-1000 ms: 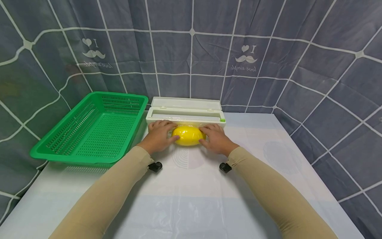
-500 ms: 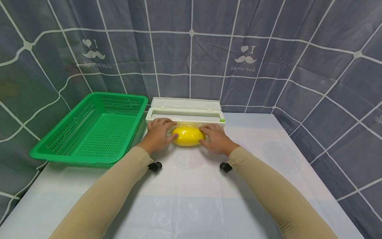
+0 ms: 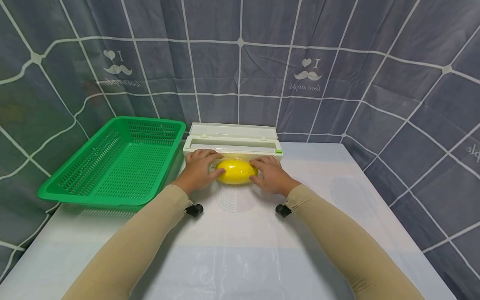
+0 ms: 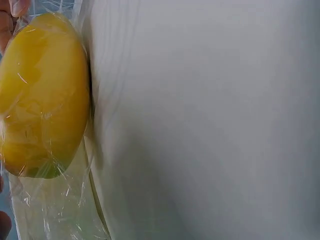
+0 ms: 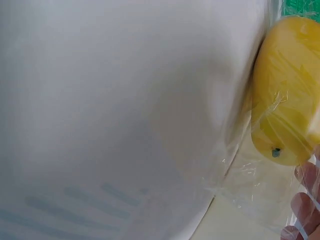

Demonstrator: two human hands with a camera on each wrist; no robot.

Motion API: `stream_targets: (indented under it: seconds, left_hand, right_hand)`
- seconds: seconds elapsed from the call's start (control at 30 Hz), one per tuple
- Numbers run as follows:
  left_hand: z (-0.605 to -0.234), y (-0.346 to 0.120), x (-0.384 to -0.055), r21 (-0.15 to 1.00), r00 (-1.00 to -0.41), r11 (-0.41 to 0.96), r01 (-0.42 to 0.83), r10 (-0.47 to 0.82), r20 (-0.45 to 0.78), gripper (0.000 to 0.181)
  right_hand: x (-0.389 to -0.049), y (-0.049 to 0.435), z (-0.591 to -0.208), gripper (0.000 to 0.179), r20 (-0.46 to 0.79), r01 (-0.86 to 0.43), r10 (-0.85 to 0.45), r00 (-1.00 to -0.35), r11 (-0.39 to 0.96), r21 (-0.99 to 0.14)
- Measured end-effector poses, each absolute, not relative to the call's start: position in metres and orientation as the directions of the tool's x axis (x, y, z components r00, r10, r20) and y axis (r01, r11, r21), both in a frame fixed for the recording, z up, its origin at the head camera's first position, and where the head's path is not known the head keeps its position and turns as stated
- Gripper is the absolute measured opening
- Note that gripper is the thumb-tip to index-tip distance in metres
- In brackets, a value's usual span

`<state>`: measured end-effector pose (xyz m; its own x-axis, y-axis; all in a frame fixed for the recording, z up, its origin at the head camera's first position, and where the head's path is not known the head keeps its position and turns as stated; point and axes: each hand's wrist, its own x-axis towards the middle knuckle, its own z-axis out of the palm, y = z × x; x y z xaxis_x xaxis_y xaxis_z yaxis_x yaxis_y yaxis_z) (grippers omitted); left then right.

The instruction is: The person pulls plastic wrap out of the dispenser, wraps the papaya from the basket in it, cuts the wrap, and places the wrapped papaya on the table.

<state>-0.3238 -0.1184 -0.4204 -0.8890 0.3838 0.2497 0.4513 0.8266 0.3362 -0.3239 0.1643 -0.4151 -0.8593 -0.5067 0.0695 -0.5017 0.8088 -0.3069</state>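
Observation:
A smooth yellow mango (image 3: pixel 237 171), wrapped in clear cling film (image 4: pixel 55 205), sits at the front of a white cling film dispenser (image 3: pixel 232 146) whose lid stands raised. My left hand (image 3: pixel 198 170) holds the mango's left end, thumb on its near side. At the opposite end my right hand (image 3: pixel 271 174) grips it likewise, fingers toward the dispenser. Wrinkled film spreads past both ends of the fruit. A dark stem mark (image 5: pixel 276 152) shows through the film in the right wrist view, where curled right fingers (image 5: pixel 307 206) lie beside the film.
Left of the dispenser stands a green plastic basket (image 3: pixel 138 204) with perforated walls. A green slider (image 3: pixel 279 151) sits at the dispenser's right end. The white table (image 3: pixel 247 258) ends at a grey checked curtain (image 3: pixel 262 75) behind and on both sides.
My left hand shifts very slightly around the mango's end, its thumb moving a little on the fruit. The right hand, mango and dispenser stay almost exactly in place.

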Motion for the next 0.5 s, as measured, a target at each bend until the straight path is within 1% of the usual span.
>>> stream_targets:
  seconds: [0.07,0.17,0.27,0.4,0.5]
  left_hand:
    - [-0.42,-0.117,-0.324,0.33,-0.889,0.826,0.456,0.405,0.215,0.062]
    - [-0.42,-0.114,-0.324,0.324,-0.889,0.828,0.458,0.433,0.152,0.076]
    - [-0.421,-0.111,-0.325,0.307,-0.889,0.836,0.455,0.443,0.113,0.087]
    - [-0.422,-0.109,-0.328,0.286,-0.895,0.849,0.445,0.432,0.111,0.083]
    - [-0.421,-0.109,-0.33,0.299,-0.901,0.85,0.434,0.42,0.111,0.078]
  right_hand:
    - [-0.324,0.163,-0.415,0.062,0.064,-0.502,-0.508,-0.859,0.812,-0.299]
    - [-0.325,0.162,-0.416,0.064,0.044,-0.495,-0.503,-0.863,0.824,-0.276]
    - [-0.325,0.16,-0.416,0.07,0.034,-0.49,-0.498,-0.866,0.836,-0.245]
    - [-0.324,0.156,-0.415,0.083,0.055,-0.501,-0.502,-0.863,0.839,-0.211]
    - [-0.325,0.152,-0.416,0.092,0.082,-0.521,-0.515,-0.853,0.833,-0.186]
